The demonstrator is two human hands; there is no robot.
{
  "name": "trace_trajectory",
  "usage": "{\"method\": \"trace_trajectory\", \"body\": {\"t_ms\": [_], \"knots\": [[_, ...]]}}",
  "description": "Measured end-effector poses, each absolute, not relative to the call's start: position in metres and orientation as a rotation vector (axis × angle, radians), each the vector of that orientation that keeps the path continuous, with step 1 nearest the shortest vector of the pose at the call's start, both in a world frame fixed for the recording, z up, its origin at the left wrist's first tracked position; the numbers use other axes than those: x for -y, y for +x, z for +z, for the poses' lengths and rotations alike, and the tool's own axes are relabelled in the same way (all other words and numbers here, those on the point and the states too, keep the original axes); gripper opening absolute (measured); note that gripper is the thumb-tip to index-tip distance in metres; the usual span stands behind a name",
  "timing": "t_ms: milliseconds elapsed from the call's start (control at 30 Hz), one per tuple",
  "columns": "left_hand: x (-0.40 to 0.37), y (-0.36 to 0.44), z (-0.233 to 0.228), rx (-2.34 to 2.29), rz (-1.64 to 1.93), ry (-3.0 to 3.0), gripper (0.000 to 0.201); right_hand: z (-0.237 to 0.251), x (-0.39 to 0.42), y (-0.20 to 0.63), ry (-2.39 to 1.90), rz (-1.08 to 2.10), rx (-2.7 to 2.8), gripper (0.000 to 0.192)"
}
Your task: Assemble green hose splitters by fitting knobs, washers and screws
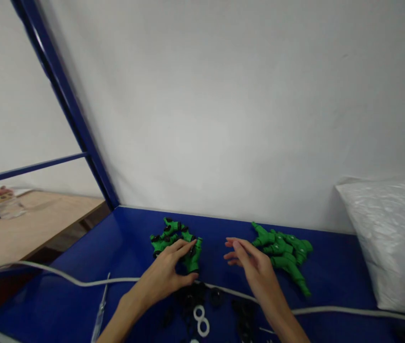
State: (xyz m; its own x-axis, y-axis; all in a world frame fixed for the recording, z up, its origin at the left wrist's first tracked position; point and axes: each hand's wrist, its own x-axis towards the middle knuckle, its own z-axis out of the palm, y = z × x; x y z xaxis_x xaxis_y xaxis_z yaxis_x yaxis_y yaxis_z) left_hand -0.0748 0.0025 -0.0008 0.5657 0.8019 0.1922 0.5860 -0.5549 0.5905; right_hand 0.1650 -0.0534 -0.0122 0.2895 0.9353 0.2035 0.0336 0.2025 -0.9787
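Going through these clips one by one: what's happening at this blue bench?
A person works bare-handed at a blue bench. The left hand rests on a pile of green plastic parts with black caps. The right hand hovers open beside a second green pile, holding nothing. Small black pieces and white rings lie near the wrists, across a white cable.

The tabletop [330,267] is smooth, deep blue, with a faint sheen, seemingly painted. The green fittings [175,240] beside the left hand [168,274] look like moulded matt plastic with black caps; the second green heap [284,252] by the right hand [254,267] has the same dull plastic finish. The white rings [201,320] appear smooth and slightly glossy. The cable [81,282] has a pale, rubbery skin. The bag [391,238] is crinkled, shiny film. The wall [223,95] is matt white; the neighbouring board [27,224] looks like pale bare wood.
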Motion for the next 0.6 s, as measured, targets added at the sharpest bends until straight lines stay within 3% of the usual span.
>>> {"method": "trace_trajectory", "body": {"t_ms": [167, 333, 533, 600], "knots": [[-0.014, -0.114, -0.007, -1.112, 0.434, 2.382, 0.063, -0.010, 0.058, 0.156, -1.210, 0.821, 1.229, 0.048], [-0.023, -0.114, -0.012, -1.163, 0.661, 2.487, 0.045, -0.002, 0.060, 0.169, -1.305, 0.666, 1.347, 0.043], [0.014, -0.082, -0.007, -1.229, 0.989, 2.261, 0.032, -0.021, 0.090, 0.248, -1.630, 0.219, 1.308, 0.037], [0.029, -0.070, -0.007, -1.190, 0.995, 2.103, 0.031, -0.040, 0.102, 0.270, -1.856, -0.130, 1.457, 0.044]]}}
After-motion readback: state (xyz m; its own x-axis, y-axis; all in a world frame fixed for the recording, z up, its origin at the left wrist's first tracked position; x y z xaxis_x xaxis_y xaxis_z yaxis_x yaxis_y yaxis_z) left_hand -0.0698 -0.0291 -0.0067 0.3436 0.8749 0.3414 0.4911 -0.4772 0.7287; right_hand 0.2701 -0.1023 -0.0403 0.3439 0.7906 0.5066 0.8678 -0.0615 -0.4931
